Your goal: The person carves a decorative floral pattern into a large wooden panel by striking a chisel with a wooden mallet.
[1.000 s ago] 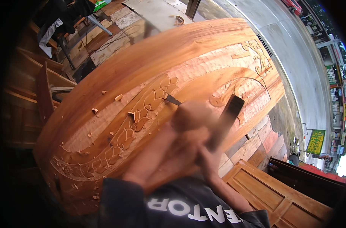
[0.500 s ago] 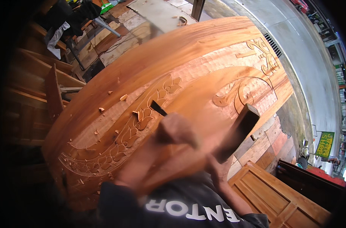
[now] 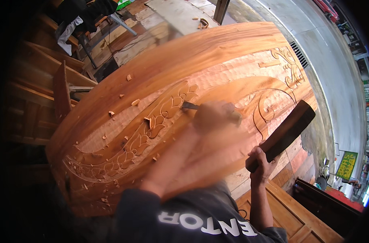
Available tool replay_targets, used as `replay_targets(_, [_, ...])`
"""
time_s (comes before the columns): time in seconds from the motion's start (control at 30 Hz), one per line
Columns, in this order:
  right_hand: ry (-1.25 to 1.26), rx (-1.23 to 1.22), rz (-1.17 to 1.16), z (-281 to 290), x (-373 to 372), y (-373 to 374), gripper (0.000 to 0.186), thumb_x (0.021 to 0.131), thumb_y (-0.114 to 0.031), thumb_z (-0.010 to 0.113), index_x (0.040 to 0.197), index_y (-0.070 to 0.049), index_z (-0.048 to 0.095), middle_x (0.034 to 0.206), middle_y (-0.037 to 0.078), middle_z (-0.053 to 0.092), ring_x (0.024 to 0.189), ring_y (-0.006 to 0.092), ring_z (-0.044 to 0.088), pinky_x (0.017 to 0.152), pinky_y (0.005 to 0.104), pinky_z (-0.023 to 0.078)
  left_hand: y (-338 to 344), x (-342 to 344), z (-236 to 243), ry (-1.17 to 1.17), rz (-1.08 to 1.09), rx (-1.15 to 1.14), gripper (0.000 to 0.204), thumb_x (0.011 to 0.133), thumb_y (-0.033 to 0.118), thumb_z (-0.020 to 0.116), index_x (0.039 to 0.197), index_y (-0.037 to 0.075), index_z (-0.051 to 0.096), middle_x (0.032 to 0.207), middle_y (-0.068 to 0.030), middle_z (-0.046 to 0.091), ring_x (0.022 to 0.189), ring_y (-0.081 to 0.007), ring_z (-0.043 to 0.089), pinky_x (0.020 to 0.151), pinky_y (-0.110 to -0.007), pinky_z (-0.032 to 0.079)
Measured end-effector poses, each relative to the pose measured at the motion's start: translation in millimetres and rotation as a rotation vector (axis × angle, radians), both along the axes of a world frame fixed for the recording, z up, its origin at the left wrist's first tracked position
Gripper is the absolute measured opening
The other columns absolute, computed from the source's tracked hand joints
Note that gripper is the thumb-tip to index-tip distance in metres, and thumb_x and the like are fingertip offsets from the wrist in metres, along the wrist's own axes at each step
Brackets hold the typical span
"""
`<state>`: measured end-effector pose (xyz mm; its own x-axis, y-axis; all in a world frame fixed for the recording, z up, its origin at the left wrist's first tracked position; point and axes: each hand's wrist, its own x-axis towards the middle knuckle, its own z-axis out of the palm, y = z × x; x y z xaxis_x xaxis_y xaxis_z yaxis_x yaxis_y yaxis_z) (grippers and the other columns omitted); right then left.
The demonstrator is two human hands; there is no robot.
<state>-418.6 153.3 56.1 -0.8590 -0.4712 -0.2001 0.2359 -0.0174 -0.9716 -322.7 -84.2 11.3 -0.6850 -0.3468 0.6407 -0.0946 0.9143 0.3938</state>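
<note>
A large wooden panel (image 3: pixel 160 65) lies in front of me, carved with a curving band of petals and leaves. My left hand (image 3: pixel 215 116), smeared by motion, is closed around a chisel (image 3: pixel 189 105). The chisel's dark flat blade points left, with its tip at the carved petals; the hand hides most of its handle. To the right, my right hand (image 3: pixel 260 164) grips the lower end of a dark wooden mallet (image 3: pixel 288 129). The mallet is raised, tilted up to the right, apart from the chisel.
Wood chips (image 3: pixel 151 122) are scattered over the panel's left part. A panelled wooden door (image 3: pixel 290 210) lies at the lower right. Boards and drawers (image 3: pixel 34 97) stand at the left. Beyond the panel's right end run a drain grate (image 3: pixel 299 54) and grey pavement (image 3: pixel 314 44).
My left hand and the chisel have moved right and slightly up along the carved band. My right hand has swung the mallet outward to the right, away from the left hand.
</note>
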Motion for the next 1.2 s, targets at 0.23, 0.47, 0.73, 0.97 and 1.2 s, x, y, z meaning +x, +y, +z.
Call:
replay_targets(0.23, [0.217,0.172,0.371,-28.7,29.0,-27.7,0.105,0.083,0.006,0.074,0.169,-0.019,0.020,0.105,0.005,0.058,0.081,0.0116,0.061,0.065,0.0265,0.054,-3.7,3.5,-14.7,0.081,0.030,0.034,0.024,0.086,0.030,0.078,0.086,0.012,0.062,0.068,-0.0054,0.057,0.058,-0.0256,0.063,0.052,-0.038,0.051])
replay_targets(0.47, [0.221,0.211,0.530,-20.8,1.6,-49.7,0.113,0.082,0.010,0.072,0.172,-0.021,0.010,0.109,0.005,0.057,0.077,0.0112,0.060,0.058,0.0251,0.053,-1.4,3.7,5.9,0.141,0.253,-0.070,0.021,0.087,0.024,0.077,0.090,0.013,0.059,0.069,-0.0031,0.057,0.055,-0.0233,0.060,0.049,-0.036,0.047])
replay_targets(0.73, [0.083,0.092,0.313,-17.1,-37.2,-38.2,0.097,0.080,0.001,0.081,0.161,-0.014,0.029,0.102,0.005,0.061,0.080,0.0132,0.064,0.067,0.0286,0.057,3.9,-28.3,-7.9,0.038,0.426,-0.043,0.018,0.081,0.014,0.073,0.093,0.014,0.059,0.075,-0.0037,0.057,0.064,-0.0236,0.062,0.054,-0.038,0.050])
replay_targets(0.97, [0.199,0.028,0.289,15.9,-100.5,-108.9,0.066,0.079,-0.005,0.079,0.137,-0.001,0.048,0.102,0.010,0.064,0.079,0.0205,0.068,0.069,0.0342,0.059,-21.3,-51.2,-10.0,0.098,0.626,0.072,0.021,0.080,0.004,0.072,0.098,0.011,0.064,0.079,-0.0075,0.066,0.069,-0.0288,0.070,0.059,-0.039,0.058])
replay_targets(1.2, [0.468,0.346,0.808,11.4,-132.8,-162.9,0.098,0.075,-0.002,0.073,0.165,-0.016,0.038,0.113,0.008,0.067,0.094,0.0119,0.063,0.081,0.0284,0.055,-37.5,-59.2,-2.2,0.003,0.811,0.204,0.035,0.073,0.002,0.077,0.104,0.009,0.061,0.091,-0.0102,0.067,0.083,-0.0316,0.071,0.064,-0.042,0.057])
